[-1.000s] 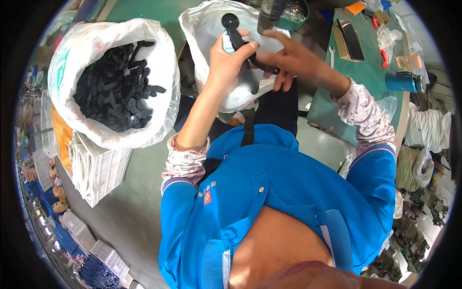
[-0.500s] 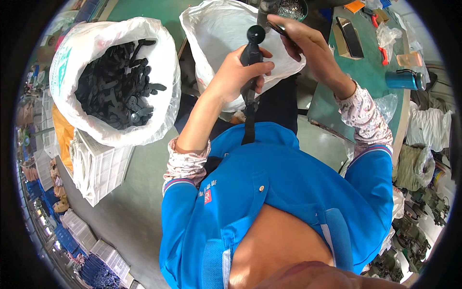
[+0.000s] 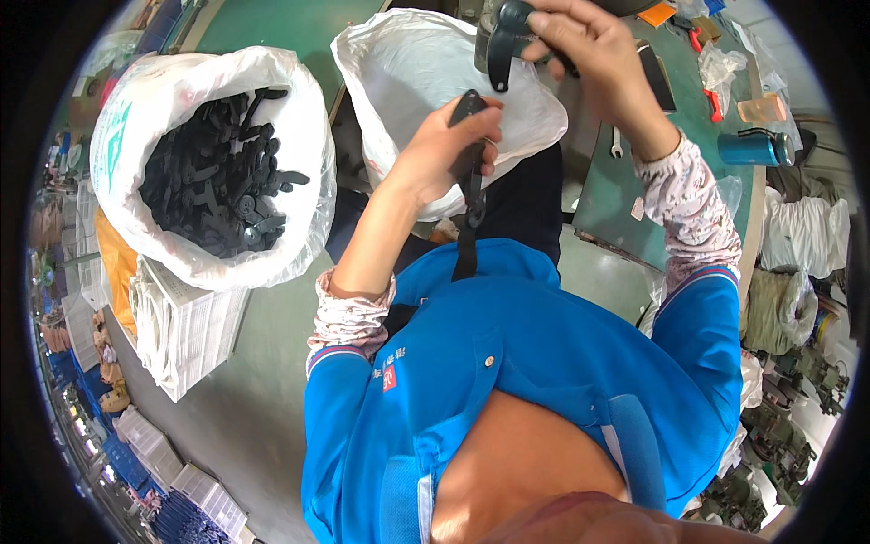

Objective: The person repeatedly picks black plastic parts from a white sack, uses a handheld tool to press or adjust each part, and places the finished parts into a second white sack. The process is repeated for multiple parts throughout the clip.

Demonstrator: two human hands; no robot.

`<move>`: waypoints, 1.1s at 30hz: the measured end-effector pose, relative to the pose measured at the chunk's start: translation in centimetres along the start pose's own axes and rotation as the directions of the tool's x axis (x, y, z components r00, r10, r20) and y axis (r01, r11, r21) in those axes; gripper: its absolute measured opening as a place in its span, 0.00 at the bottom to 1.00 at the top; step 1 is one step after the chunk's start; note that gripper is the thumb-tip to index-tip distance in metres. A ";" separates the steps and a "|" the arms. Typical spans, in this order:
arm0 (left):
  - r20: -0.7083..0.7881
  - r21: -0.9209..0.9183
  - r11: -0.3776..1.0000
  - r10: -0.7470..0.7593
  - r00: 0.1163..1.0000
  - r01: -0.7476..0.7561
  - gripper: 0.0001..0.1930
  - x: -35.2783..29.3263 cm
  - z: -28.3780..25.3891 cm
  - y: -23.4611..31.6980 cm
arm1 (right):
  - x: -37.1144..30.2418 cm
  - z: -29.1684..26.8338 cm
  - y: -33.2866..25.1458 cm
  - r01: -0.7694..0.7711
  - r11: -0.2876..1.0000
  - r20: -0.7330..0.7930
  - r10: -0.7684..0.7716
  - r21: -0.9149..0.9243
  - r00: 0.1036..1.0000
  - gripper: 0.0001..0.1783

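Note:
My left hand (image 3: pixel 444 150) is closed around several long black parts, flat and rounded at the ends; one part (image 3: pixel 472 207) sticks out below the fingers with a hole in its tip. Higher up, my right hand (image 3: pixel 594 59) pinches a curved black part (image 3: pixel 501 54) with a broad round end and a narrow end pointing down. It is held in front of a grey upright machine piece, mostly hidden. Below both hands gapes an open white plastic bag (image 3: pixel 408 54). To the left, another white bag (image 3: pixel 313 181) holds a heap of similar black parts (image 3: pixel 213 172).
A white plastic crate (image 3: pixel 204 340) supports the filled bag. On the green table (image 3: pixel 616 199) at right lie a wrench (image 3: pixel 616 143), red-handled tools (image 3: pixel 715 104), a clear plastic bag (image 3: pixel 720 68) and a blue bottle (image 3: pixel 752 148).
The right hand has moved up and now holds the curved black part in front of the machine piece. The round-ended part no longer stands above the left hand, which stays near the same place.

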State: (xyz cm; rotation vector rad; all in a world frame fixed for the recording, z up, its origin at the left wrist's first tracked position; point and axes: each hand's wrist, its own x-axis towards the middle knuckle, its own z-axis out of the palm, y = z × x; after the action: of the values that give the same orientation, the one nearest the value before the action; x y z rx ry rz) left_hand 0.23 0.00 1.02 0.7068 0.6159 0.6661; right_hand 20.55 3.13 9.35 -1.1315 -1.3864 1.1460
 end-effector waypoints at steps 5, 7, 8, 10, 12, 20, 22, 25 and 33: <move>-0.050 -0.234 0.957 0.166 0.985 -0.173 0.21 0.7 -1.5 0.1 | 4.3 -1.2 -3.1 -0.083 0.995 -0.026 0.084 0.050 0.996 0.16; -0.087 -0.271 0.922 0.263 0.961 -0.277 0.22 1.1 -1.6 0.1 | 5.8 -1.7 -3.4 -0.207 0.978 -0.010 0.207 0.010 0.978 0.17; -0.101 -0.294 0.901 0.303 0.947 -0.320 0.23 1.6 -2.0 0.0 | 6.1 -1.7 -3.5 -0.267 0.964 -0.005 0.267 -0.011 0.964 0.17; -0.173 -0.324 0.863 0.350 0.921 -0.388 0.23 1.3 -1.8 0.2 | 5.9 -1.1 -2.2 -0.249 0.969 -0.011 0.249 0.013 0.969 0.17; -0.218 -0.343 0.819 0.406 0.887 -0.460 0.24 1.1 -2.1 0.4 | 5.0 -0.4 -1.6 -0.210 0.973 0.024 0.208 0.092 0.978 0.18; -0.179 -0.324 0.784 0.498 0.848 -0.529 0.24 1.7 -1.9 0.0 | -7.3 2.4 7.0 -0.627 0.735 0.268 0.569 0.259 0.778 0.28; -0.134 -0.339 0.791 0.495 0.859 -0.509 0.22 1.6 -1.1 -0.3 | -7.8 2.5 7.4 -0.633 0.686 0.299 0.558 0.358 0.774 0.22; -0.084 -0.346 0.791 0.510 0.856 -0.505 0.19 1.6 -0.4 0.1 | -6.8 1.0 7.7 -0.489 0.783 0.179 0.456 0.386 0.872 0.14; -0.227 -0.060 0.899 0.412 0.883 -0.434 0.15 1.3 -1.4 -0.7 | -4.0 -0.6 4.6 0.011 0.964 -0.013 -0.007 0.266 1.000 0.15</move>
State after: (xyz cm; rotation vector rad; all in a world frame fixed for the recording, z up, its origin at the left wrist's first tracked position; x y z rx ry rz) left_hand 0.29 1.09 -0.75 0.6792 0.6157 1.1866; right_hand 21.87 -0.26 4.42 -0.9369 -1.1853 1.2742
